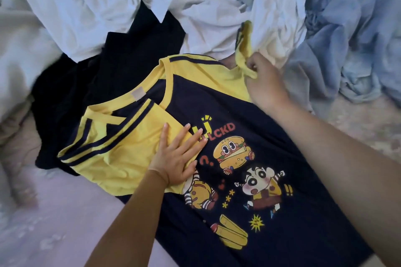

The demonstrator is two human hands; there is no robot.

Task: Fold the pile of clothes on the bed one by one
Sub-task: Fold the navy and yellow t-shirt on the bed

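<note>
Flat on the pink bedsheet (65,223): navy-and-yellow cartoon T-shirt (249,212), print side up, one yellow sleeve (121,151) folded across the chest. Left hand (180,156) open, fingers spread, pressing that sleeve down; right hand (263,80) pinching the other yellow sleeve (244,50), lifted. Beyond, touching the collar: dark garment (104,76), white clothes (206,15), pale blue fabric (347,39).

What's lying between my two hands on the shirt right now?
In the head view, between the left hand and right hand lies only the navy-and-yellow T-shirt, its navy chest panel.
</note>
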